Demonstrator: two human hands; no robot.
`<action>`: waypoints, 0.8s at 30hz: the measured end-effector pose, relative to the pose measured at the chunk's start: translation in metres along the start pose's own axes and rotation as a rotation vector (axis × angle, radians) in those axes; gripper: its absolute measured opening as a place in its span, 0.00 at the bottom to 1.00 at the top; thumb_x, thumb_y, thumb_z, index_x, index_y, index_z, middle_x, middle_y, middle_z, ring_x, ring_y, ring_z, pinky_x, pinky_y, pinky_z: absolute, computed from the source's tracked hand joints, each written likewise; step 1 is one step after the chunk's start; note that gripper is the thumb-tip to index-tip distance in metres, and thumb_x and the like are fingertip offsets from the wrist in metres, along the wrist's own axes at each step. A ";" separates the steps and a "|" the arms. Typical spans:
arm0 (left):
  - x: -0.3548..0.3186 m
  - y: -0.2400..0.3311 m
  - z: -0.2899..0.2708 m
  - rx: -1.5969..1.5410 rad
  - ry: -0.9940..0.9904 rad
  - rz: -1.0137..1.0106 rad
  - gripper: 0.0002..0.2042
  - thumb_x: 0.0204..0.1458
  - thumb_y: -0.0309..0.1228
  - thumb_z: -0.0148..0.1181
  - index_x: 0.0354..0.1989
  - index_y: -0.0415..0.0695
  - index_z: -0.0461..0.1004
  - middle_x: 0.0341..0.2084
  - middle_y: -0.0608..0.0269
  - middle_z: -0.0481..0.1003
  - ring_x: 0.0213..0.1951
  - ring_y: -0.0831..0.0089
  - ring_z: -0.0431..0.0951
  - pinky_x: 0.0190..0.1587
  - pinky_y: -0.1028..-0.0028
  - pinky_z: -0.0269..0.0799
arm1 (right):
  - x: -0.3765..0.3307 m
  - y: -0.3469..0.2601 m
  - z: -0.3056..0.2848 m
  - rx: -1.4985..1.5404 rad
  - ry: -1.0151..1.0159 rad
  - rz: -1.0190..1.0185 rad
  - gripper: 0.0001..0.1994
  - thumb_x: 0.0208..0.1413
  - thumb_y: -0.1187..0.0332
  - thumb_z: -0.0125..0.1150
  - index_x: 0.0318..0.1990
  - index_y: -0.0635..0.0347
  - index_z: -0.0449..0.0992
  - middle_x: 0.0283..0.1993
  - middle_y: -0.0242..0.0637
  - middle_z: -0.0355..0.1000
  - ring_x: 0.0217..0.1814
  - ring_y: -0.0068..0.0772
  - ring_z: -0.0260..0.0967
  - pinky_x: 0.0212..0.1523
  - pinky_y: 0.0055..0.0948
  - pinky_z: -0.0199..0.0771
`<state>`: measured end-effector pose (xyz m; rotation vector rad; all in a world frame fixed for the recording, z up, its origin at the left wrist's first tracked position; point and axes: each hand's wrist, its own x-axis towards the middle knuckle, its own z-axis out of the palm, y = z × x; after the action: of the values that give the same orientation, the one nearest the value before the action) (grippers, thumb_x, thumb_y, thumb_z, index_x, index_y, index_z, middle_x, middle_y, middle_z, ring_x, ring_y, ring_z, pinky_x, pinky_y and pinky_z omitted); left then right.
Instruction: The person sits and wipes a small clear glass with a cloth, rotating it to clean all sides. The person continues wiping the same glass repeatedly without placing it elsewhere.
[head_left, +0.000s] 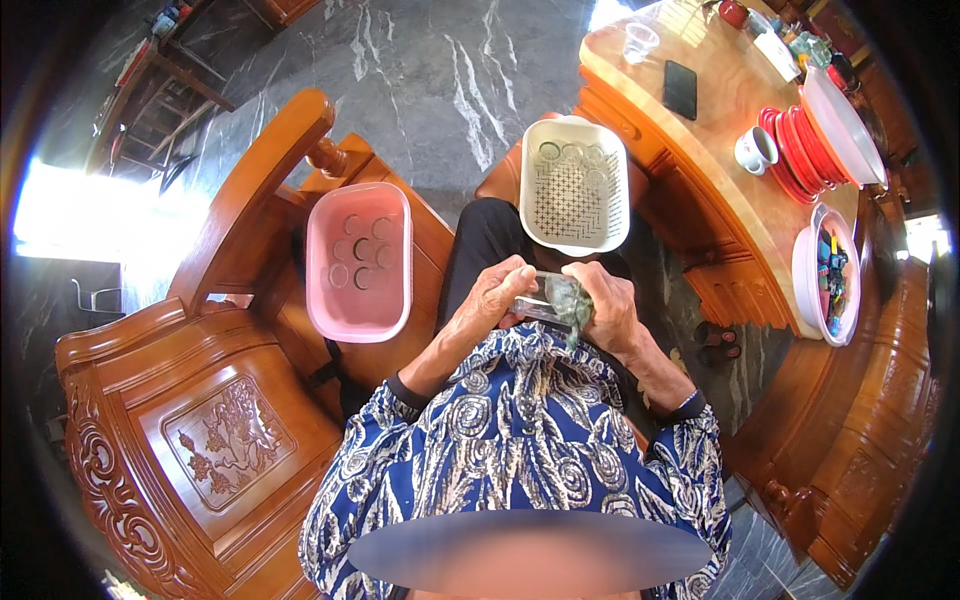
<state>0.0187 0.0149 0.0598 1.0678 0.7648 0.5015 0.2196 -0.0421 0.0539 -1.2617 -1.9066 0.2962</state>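
My left hand (497, 289) grips a clear drinking glass (534, 302) by its side, low in front of my body. A damp-looking grey-green cloth (570, 299) is bunched in my right hand (611, 303) and pressed against the other end of the glass; whether part of it goes inside cannot be made out. To the left, a pink basin (317, 298) holds several clear glasses (361, 249), seen as round rims. Straight ahead of my hands, a cream perforated basket (526, 205) has several glasses (572, 152) at its far end.
Carved wooden chairs (170, 430) flank me at left and right. A wooden table (720, 190) on the right bears a phone (680, 90), a white mug (754, 150), stacked red plates (797, 150) and a pink-white bowl (806, 275) of small colourful items. Slippers (717, 343) lie on the floor.
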 end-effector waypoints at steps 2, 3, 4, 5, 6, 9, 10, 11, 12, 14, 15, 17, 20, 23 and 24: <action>0.004 -0.010 -0.001 0.004 0.061 0.094 0.20 0.57 0.51 0.54 0.34 0.43 0.68 0.21 0.71 0.67 0.20 0.87 0.63 0.21 0.85 0.59 | 0.005 -0.004 0.004 0.178 0.017 0.162 0.14 0.45 0.74 0.64 0.41 0.63 0.70 0.31 0.37 0.72 0.29 0.32 0.72 0.30 0.30 0.72; 0.005 -0.013 -0.001 0.007 0.091 0.140 0.19 0.56 0.49 0.56 0.36 0.43 0.67 0.22 0.70 0.68 0.22 0.87 0.64 0.22 0.85 0.61 | 0.006 -0.005 0.007 0.274 0.027 0.257 0.13 0.46 0.75 0.64 0.40 0.64 0.70 0.31 0.37 0.72 0.29 0.28 0.71 0.30 0.29 0.72; 0.005 -0.011 -0.001 0.010 0.090 0.183 0.17 0.56 0.46 0.57 0.37 0.43 0.66 0.24 0.70 0.68 0.23 0.87 0.65 0.23 0.85 0.62 | 0.006 -0.005 0.010 0.369 0.037 0.351 0.12 0.47 0.75 0.64 0.40 0.64 0.70 0.31 0.36 0.72 0.29 0.25 0.70 0.30 0.27 0.71; 0.005 -0.009 0.000 0.012 0.088 0.224 0.16 0.55 0.43 0.59 0.38 0.42 0.66 0.25 0.70 0.68 0.25 0.88 0.65 0.25 0.85 0.63 | 0.001 0.004 0.016 0.427 0.034 0.403 0.09 0.49 0.77 0.62 0.38 0.65 0.72 0.33 0.33 0.72 0.31 0.18 0.67 0.31 0.23 0.70; 0.004 -0.008 0.000 0.015 0.087 0.266 0.16 0.55 0.40 0.61 0.39 0.42 0.65 0.26 0.70 0.68 0.26 0.88 0.65 0.26 0.85 0.64 | -0.002 0.012 0.023 0.538 0.044 0.419 0.09 0.49 0.77 0.62 0.38 0.65 0.72 0.33 0.32 0.72 0.32 0.19 0.67 0.32 0.22 0.70; 0.006 -0.015 -0.011 -0.001 0.088 0.314 0.18 0.52 0.33 0.65 0.46 0.42 0.65 0.30 0.68 0.70 0.31 0.84 0.69 0.32 0.83 0.67 | -0.006 0.023 0.028 1.129 0.038 0.681 0.07 0.52 0.78 0.61 0.39 0.64 0.73 0.36 0.31 0.73 0.34 0.19 0.68 0.34 0.20 0.71; 0.007 -0.016 -0.014 -0.003 0.097 0.329 0.18 0.51 0.32 0.65 0.47 0.42 0.65 0.30 0.68 0.70 0.31 0.84 0.69 0.33 0.84 0.67 | -0.010 0.027 0.027 1.157 0.096 0.720 0.07 0.53 0.78 0.60 0.40 0.63 0.74 0.36 0.31 0.72 0.34 0.19 0.68 0.35 0.20 0.71; 0.008 -0.017 -0.017 -0.011 0.140 0.316 0.20 0.50 0.30 0.66 0.48 0.42 0.65 0.31 0.67 0.70 0.32 0.83 0.70 0.33 0.83 0.68 | -0.015 0.033 0.028 1.185 0.154 0.758 0.07 0.54 0.77 0.60 0.40 0.63 0.74 0.36 0.31 0.72 0.34 0.19 0.68 0.35 0.20 0.71; 0.010 -0.017 -0.021 -0.027 0.145 0.357 0.19 0.51 0.31 0.65 0.48 0.42 0.66 0.31 0.66 0.71 0.33 0.82 0.71 0.33 0.82 0.69 | -0.018 0.037 0.027 1.212 0.213 0.796 0.06 0.54 0.77 0.60 0.40 0.63 0.74 0.36 0.31 0.72 0.34 0.18 0.68 0.35 0.20 0.72; 0.006 -0.006 -0.023 -0.027 0.192 0.286 0.19 0.51 0.33 0.65 0.48 0.42 0.66 0.32 0.66 0.72 0.34 0.80 0.72 0.33 0.81 0.69 | -0.024 0.047 0.025 1.072 0.298 0.747 0.08 0.52 0.79 0.60 0.41 0.62 0.75 0.37 0.29 0.72 0.36 0.18 0.69 0.38 0.18 0.71; 0.005 -0.002 -0.023 0.031 0.223 0.295 0.18 0.52 0.38 0.63 0.45 0.41 0.66 0.30 0.64 0.72 0.31 0.78 0.74 0.30 0.81 0.70 | -0.024 0.052 0.025 0.886 0.331 0.753 0.10 0.51 0.79 0.60 0.41 0.63 0.75 0.37 0.29 0.73 0.36 0.19 0.69 0.38 0.20 0.72; 0.003 -0.004 -0.026 0.005 0.177 0.205 0.18 0.53 0.40 0.62 0.43 0.40 0.66 0.28 0.63 0.73 0.27 0.78 0.74 0.26 0.81 0.69 | -0.015 0.052 0.017 0.394 0.331 0.710 0.11 0.49 0.79 0.58 0.42 0.63 0.76 0.37 0.30 0.75 0.36 0.22 0.70 0.39 0.24 0.71; 0.002 -0.011 -0.023 -0.050 0.139 0.093 0.17 0.54 0.43 0.59 0.36 0.40 0.68 0.22 0.62 0.73 0.18 0.79 0.72 0.18 0.83 0.65 | -0.010 0.060 0.012 0.106 0.268 0.556 0.08 0.50 0.79 0.56 0.38 0.65 0.77 0.35 0.31 0.76 0.36 0.22 0.70 0.39 0.27 0.70; 0.000 -0.017 -0.019 -0.058 0.111 0.055 0.17 0.55 0.45 0.57 0.34 0.41 0.68 0.20 0.64 0.72 0.17 0.82 0.71 0.17 0.85 0.62 | -0.012 0.076 0.019 0.457 0.246 0.718 0.07 0.48 0.80 0.54 0.36 0.66 0.75 0.29 0.36 0.74 0.33 0.29 0.71 0.37 0.28 0.70; 0.000 -0.016 -0.018 -0.044 0.120 0.043 0.17 0.55 0.45 0.57 0.34 0.41 0.68 0.20 0.64 0.72 0.16 0.82 0.71 0.17 0.85 0.62 | -0.015 0.082 0.022 0.618 0.217 0.797 0.08 0.48 0.80 0.54 0.36 0.66 0.75 0.28 0.37 0.73 0.32 0.31 0.71 0.37 0.28 0.70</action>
<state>0.0050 0.0189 0.0399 1.0220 0.8335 0.6209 0.2604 -0.0116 -0.0153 -1.4655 -0.9296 1.0204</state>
